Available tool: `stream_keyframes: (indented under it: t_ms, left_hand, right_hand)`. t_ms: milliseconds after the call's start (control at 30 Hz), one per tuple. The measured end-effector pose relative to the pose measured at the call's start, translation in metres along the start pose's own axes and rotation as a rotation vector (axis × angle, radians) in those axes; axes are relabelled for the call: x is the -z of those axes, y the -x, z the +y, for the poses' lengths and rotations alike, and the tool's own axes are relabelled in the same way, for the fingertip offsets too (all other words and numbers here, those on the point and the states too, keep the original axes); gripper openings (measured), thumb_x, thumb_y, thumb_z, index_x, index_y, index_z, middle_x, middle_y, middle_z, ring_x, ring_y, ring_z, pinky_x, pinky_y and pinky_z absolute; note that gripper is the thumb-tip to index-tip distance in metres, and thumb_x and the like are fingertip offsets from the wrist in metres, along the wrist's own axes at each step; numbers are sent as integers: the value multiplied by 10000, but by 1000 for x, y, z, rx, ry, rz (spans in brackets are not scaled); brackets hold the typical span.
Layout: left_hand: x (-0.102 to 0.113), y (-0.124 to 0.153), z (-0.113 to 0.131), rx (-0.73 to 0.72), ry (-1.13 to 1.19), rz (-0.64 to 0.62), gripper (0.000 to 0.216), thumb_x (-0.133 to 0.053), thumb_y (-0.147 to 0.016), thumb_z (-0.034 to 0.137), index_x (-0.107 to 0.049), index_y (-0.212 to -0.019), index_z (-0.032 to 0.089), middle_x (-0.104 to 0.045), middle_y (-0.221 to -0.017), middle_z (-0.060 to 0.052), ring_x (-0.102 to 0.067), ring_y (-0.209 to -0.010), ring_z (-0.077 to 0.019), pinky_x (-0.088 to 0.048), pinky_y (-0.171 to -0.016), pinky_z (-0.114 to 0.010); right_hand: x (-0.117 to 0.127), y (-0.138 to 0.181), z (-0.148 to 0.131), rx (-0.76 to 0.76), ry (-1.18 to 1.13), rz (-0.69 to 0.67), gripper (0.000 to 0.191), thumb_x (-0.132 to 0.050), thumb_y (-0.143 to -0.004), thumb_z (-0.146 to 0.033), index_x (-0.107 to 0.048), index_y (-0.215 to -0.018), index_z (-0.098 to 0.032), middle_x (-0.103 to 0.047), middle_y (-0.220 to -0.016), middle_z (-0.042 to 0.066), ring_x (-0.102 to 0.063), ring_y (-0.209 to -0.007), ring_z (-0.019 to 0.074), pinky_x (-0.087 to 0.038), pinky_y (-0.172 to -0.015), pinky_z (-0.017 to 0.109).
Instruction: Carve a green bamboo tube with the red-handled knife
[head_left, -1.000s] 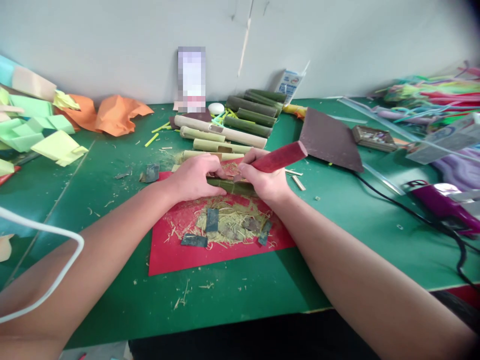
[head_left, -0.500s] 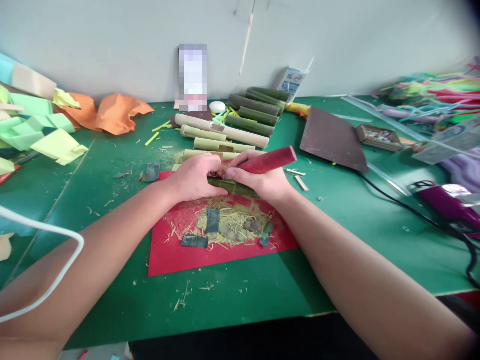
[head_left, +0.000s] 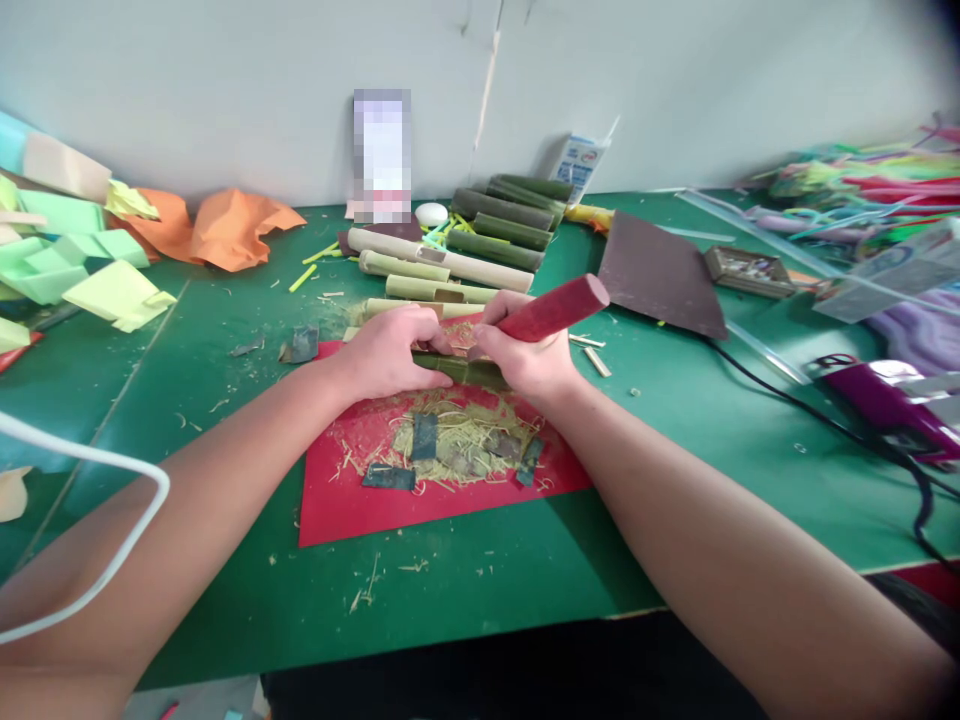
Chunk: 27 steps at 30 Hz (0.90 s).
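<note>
My left hand (head_left: 394, 350) is closed around the left part of a green bamboo tube (head_left: 484, 374) lying crosswise over a red sheet (head_left: 337, 515). In my right hand (head_left: 532, 360) is a carving tool with a thick red handle (head_left: 559, 308), slanting up to the right. A short bit of its blade shows near the left fingertips, at the tube's top; the rest is hidden by my fingers. On the sheet in front of the tube lies a heap of pale shavings (head_left: 465, 450) with several dark green bamboo chips (head_left: 425, 437).
Behind my hands several cut bamboo pieces (head_left: 442, 258) lie in a row. A phone (head_left: 382, 155) leans on the wall. Coloured papers (head_left: 67, 262) are at left; a dark board (head_left: 660, 275), a small box (head_left: 750, 272) and a purple device (head_left: 889, 410) with a black cable at right.
My right hand has shifted slightly right and back from the left fingers, and the red handle tips up more steeply. The left hand stays on the bamboo tube.
</note>
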<state>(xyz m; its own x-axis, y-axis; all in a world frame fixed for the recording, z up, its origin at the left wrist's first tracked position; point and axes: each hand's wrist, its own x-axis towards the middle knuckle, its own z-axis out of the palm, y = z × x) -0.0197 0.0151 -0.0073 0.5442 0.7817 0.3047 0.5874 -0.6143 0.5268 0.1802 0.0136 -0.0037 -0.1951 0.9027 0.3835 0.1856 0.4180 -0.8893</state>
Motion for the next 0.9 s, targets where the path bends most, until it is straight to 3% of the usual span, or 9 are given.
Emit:
stream_keyframes:
  t_ms: [233, 567, 900]
  left_hand:
    - [0, -1, 3, -13, 0, 4, 255, -827, -692, 324, -669, -825, 175, -643, -832, -16, -588, -807, -183, -447, -727, -327]
    - [0, -1, 2, -7, 4, 21, 270, -821, -689, 323, -615, -780, 173, -613, -800, -8, -560, -762, -169, -429, -688, -316]
    - [0, -1, 2, -19, -26, -14, 242, -816, -707, 330, -693, -851, 180, -628, -810, -19, -580, -802, -192, -434, -715, -329]
  right_hand:
    - [3, -1, 3, 20, -10, -37, 176, -680, -737, -315, -571, -637, -221, -615, -611, -10, -540, -586, 144, -410, -539, 300]
    - [5, -8, 6, -18, -125, -179, 241, -801, -674, -388, -665, -709, -192, -690, -741, 20, -603, -673, 156, -482, -609, 298]
    - [9, -12, 2, -105, -236, -124, 314, -840, -619, -356, -625, -772, -187, -620, -725, -20, -535, -626, 108, -441, -576, 263]
